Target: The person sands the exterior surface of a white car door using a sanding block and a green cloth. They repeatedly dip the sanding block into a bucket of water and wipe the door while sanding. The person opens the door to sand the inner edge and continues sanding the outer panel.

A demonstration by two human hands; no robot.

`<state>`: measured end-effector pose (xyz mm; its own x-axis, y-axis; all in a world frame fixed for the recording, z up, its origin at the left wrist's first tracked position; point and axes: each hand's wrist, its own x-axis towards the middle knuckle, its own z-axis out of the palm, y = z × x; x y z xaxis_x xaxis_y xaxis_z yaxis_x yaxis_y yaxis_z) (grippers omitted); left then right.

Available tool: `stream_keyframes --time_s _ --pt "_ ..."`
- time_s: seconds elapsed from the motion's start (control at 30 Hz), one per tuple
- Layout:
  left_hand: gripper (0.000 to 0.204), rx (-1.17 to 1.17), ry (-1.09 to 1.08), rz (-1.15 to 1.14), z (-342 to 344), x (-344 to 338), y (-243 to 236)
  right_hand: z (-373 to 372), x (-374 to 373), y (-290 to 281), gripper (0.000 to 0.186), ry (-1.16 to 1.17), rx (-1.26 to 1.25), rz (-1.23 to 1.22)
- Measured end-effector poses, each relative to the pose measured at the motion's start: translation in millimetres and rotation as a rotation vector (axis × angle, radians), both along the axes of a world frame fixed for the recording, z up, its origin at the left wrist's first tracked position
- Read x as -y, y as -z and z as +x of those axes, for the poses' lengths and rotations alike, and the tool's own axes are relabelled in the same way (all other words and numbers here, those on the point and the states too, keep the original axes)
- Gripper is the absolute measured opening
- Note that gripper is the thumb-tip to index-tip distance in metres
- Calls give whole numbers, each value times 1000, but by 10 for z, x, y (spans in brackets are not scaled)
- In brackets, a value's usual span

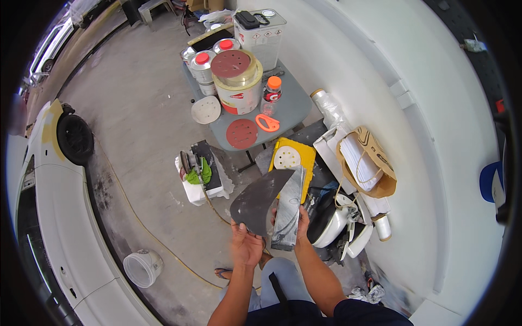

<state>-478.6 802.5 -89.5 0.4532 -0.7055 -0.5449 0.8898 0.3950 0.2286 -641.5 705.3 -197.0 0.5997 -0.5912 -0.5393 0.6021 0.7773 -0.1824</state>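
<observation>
My left hand (247, 245) is closed at the lower edge of a dark grey, curved sandpaper sheet (262, 196), its thumb and fingertips on the rim. The sheet bows up and to the right. My right hand (302, 224) grips the side of a long, flat grey strip (288, 204) smeared with whitish dust. The strip stands beside the sheet, and the sheet's upper right end overlaps it. Behind the strip lies a yellow case (305, 157) with a white perforated sanding disc (287, 157) on it.
A grey table (293, 108) ahead bears cans, a tub, a bottle, an orange cutter (267, 123) and red sanding discs (241, 133). A sander (190, 165) with a hose rests at left. A white car (81, 217) and bucket (143, 268) stand farther left; a paper bag (370, 163) is right.
</observation>
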Motion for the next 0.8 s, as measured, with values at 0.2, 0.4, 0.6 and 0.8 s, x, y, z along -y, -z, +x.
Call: stream_keyframes --time_s 0.2,0.4,0.6,0.8 --pt "68 589 741 703 64 -623 -264 486 -352 -311 61 -47 -251 -159" --pt "92 1493 631 1091 437 -1337 -988 1121 -937 -749 62 -510 -118 -363" --pt "101 1861 542 1110 741 -1813 -1696 1669 -1825 -1248 64 -860 -99 -515" --pt "97 920 -88 358 1288 -2731 -1626 1895 -2520 -1589 66 -711 -14 -23"
